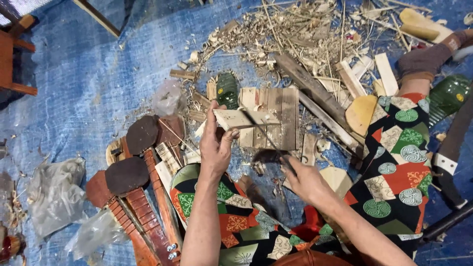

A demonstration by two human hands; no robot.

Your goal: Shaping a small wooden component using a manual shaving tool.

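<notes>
My left hand (216, 143) holds a small pale flat piece of wood (244, 118) by its left end, raised above my lap. My right hand (303, 178) grips the dark handle of a knife (268, 140), whose thin blade slants up and crosses the wood piece. Under both lies a small board of joined wooden slats (276, 116) on the blue tarp (84, 83). My legs in patterned cloth (394, 162) spread to either side.
Several small reddish toy guitars with dark round bodies (135, 187) lie at the left. Wood shavings and sticks (290, 34) pile at the top. Green sandals (448, 93), clear plastic bags (54, 189), and a wooden chair leg (15, 44) lie around.
</notes>
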